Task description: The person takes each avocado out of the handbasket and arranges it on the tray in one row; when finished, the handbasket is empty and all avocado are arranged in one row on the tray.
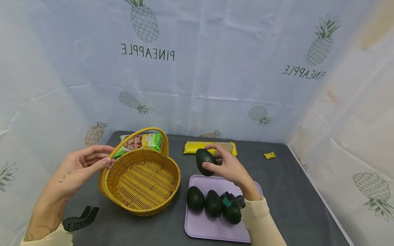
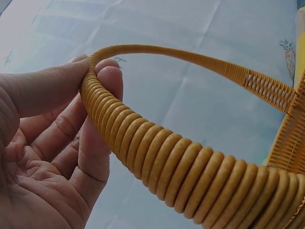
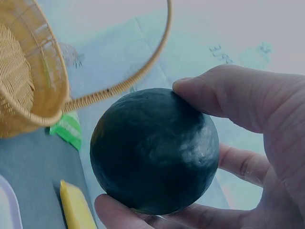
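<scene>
My left hand (image 1: 77, 169) pinches the handle (image 2: 157, 152) of a yellow woven basket (image 1: 141, 181) between thumb and fingers. The basket stands on the dark table with nothing inside. In my right hand (image 1: 232, 167) is a dark green avocado (image 3: 155, 152), gripped between thumb and fingertips and raised above the back edge of a lilac tray (image 1: 200, 230). Several more avocados (image 1: 195, 199) lie on that tray, one of them partly hidden under my right wrist's camera strap.
Behind the basket lies a green-and-white food bag (image 1: 155, 140). A long yellow packet (image 1: 192, 147) is at the back middle, and a small yellow wrapped piece (image 1: 270, 155) lies at the right. A pineapple-print cloth (image 1: 197, 68) hangs behind the table.
</scene>
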Demonstrator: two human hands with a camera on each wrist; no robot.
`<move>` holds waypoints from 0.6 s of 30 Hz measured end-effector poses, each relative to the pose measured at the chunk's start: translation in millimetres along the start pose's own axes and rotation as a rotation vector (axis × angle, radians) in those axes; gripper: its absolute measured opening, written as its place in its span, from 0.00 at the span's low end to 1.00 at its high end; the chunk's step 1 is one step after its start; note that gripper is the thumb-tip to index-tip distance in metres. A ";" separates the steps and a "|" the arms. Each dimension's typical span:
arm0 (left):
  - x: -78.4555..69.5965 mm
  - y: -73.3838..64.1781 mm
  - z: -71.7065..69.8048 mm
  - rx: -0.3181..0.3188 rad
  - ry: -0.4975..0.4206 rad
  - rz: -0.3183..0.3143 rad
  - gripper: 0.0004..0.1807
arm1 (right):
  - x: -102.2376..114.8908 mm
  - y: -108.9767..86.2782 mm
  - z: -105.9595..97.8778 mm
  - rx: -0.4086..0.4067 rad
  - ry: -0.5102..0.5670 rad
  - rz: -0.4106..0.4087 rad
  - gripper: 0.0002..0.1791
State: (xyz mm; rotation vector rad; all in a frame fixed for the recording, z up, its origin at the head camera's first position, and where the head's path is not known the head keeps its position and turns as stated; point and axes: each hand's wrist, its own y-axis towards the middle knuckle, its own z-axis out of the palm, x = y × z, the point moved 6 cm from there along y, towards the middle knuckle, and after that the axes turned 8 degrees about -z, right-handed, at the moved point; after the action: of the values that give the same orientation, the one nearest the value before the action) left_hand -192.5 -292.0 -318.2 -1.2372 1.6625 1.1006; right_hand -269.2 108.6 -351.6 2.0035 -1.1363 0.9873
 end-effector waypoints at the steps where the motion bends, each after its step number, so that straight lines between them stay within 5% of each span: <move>1: 0.0 0.1 -0.1 0.000 -0.003 0.000 0.16 | -1.9 -2.5 -3.3 -0.008 -0.006 0.010 0.30; 18: 1.0 1.3 -1.2 0.008 -0.008 -0.004 0.16 | -15.3 -31.6 -33.7 -0.084 -0.051 0.056 0.30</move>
State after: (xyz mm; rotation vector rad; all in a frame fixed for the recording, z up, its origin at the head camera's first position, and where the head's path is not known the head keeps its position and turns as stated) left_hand -194.1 -293.2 -318.5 -1.2292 1.6566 1.0938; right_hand -256.6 155.6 -351.5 1.9493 -1.2472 0.9056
